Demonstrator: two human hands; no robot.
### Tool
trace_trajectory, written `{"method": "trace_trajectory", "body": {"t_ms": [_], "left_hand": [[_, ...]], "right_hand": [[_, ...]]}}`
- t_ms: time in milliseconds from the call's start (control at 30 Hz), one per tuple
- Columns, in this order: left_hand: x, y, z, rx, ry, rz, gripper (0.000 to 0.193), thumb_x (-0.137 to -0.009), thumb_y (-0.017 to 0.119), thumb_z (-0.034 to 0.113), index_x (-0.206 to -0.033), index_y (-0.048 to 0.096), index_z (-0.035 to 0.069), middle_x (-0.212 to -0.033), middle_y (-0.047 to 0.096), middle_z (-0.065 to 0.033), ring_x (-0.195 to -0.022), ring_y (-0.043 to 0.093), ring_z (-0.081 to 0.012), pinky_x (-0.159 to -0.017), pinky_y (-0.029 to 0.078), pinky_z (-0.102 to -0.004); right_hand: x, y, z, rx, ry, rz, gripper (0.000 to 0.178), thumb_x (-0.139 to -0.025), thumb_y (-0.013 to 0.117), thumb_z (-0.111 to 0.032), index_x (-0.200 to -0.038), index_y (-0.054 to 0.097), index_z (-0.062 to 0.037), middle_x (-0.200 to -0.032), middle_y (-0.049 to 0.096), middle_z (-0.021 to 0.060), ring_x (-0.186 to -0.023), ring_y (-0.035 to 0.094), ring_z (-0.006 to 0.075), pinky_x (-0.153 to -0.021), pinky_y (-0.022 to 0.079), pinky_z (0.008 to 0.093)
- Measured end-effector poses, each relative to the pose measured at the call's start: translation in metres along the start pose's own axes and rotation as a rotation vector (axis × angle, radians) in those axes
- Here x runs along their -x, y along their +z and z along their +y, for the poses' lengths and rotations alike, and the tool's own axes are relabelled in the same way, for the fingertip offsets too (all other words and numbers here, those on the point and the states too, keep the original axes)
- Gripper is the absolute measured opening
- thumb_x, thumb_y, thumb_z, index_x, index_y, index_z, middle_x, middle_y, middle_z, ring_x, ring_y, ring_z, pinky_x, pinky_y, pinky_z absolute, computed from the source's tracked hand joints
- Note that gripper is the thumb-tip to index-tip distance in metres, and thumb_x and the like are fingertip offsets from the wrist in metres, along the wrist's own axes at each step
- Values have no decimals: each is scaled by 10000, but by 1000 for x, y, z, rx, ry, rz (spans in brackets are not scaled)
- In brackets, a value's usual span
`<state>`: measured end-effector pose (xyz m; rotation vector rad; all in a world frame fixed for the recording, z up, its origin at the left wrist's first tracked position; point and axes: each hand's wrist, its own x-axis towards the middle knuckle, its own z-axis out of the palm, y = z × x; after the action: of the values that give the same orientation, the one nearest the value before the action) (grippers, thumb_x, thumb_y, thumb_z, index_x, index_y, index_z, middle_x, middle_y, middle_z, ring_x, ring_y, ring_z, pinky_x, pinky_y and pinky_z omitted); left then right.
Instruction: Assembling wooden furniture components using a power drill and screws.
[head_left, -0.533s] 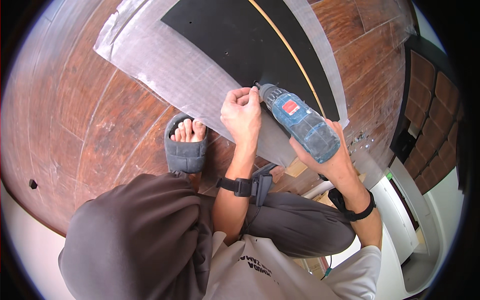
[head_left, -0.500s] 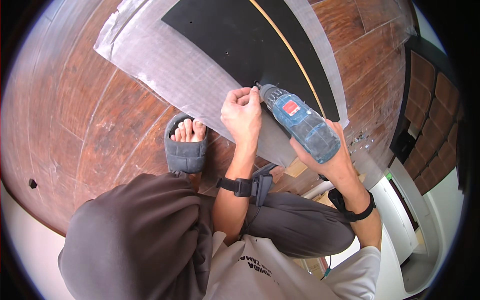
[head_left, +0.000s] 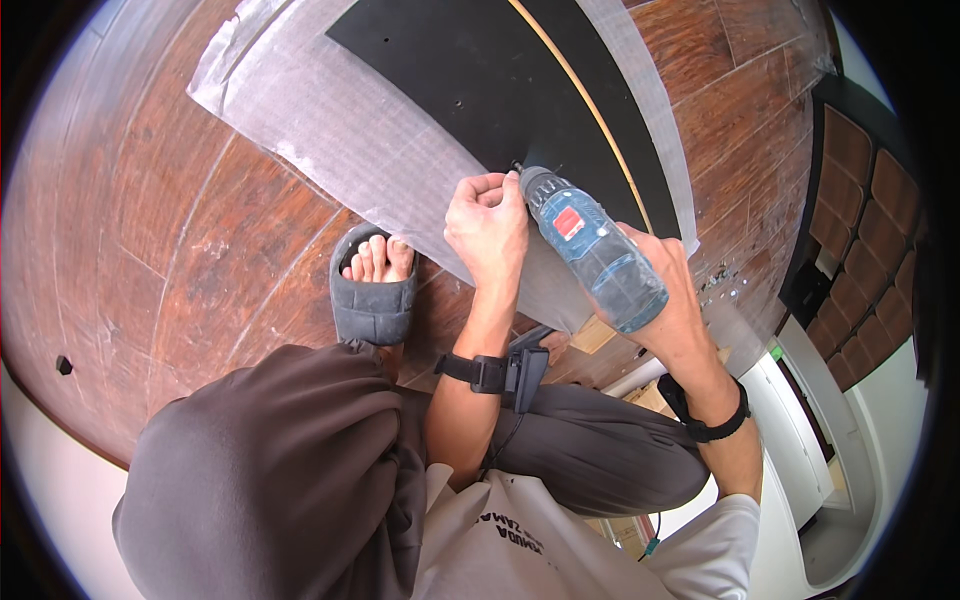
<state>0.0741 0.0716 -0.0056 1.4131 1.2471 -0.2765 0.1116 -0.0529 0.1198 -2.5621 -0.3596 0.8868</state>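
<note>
My right hand (head_left: pixel 655 290) is wrapped round the grip of a blue and grey cordless drill (head_left: pixel 595 250), whose chuck points up and left. The drill's tip meets the black board (head_left: pixel 470 75) near its lower left edge. Right beside the chuck, my left hand (head_left: pixel 488 225) is closed in a pinch at the tip. Whatever is between its thumb and forefinger is too small to make out. Small dark holes dot the board to the upper left of the tip, and a thin tan strip (head_left: pixel 585 95) runs along its right side.
Under the board lies a translucent white sheet (head_left: pixel 290 130) on the brown wooden floor (head_left: pixel 150 200). My slippered foot (head_left: pixel 375 285) stands just left of my left wrist. Small bits (head_left: pixel 720 285) are scattered right of the drill. A brown padded panel (head_left: pixel 865 230) stands far right.
The drill has swung slightly, its rear end moving a little left and down. My left hand has shifted slightly right while staying pinched at the tip.
</note>
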Motion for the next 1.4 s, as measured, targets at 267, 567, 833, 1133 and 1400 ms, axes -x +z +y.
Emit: {"method": "trace_trajectory", "body": {"t_ms": [267, 567, 833, 1133, 1400], "left_hand": [[-2, -1, -5, 62, -21, -42, 217, -824, 686, 191, -875, 667, -19, -714, 711, -96, -669, 679, -161, -670, 515, -288], [0, -5, -3, 49, 43, -24, 228, -828, 680, 196, -890, 673, -23, -721, 713, -93, -668, 674, -147, -673, 514, -280], [-5, -10, -12, 160, 10, -154, 229, -856, 667, 150, -955, 649, -56, -784, 718, -106, -738, 685, -129, -669, 529, -238], [-15, -1, -20, 390, 102, -316, 260, -869, 698, 140, -989, 596, -67, -865, 704, -142, -746, 698, -175, -633, 556, -248], [-21, -3, 13, -40, 199, -187, 241, -824, 743, 147, -893, 620, -49, -797, 698, -132, -646, 691, -175, -549, 559, -250]], "right_hand": [[-1, 0, -1, -25, -84, 82, 384, -657, 778, -106, -1000, 633, -13, -941, 633, 154, -830, 588, 346, -750, 472, 392], [-1, -5, 3, 104, -117, 48, 472, -633, 797, -109, -1063, 620, -27, -992, 629, 141, -871, 558, 327, -780, 463, 388], [-6, -38, -7, 85, -38, -136, 409, -602, 775, -82, -983, 640, -22, -813, 666, 140, -749, 620, 351, -718, 494, 433], [152, -43, 110, 16, 157, 394, 164, -742, 706, -110, -883, 670, -33, -762, 676, 114, -707, 671, 236, -665, 509, 327], [282, 99, 187, -236, 709, 685, 363, -724, 732, -144, -1064, 633, -64, -817, 676, 148, -757, 672, 300, -691, 512, 368]]}}
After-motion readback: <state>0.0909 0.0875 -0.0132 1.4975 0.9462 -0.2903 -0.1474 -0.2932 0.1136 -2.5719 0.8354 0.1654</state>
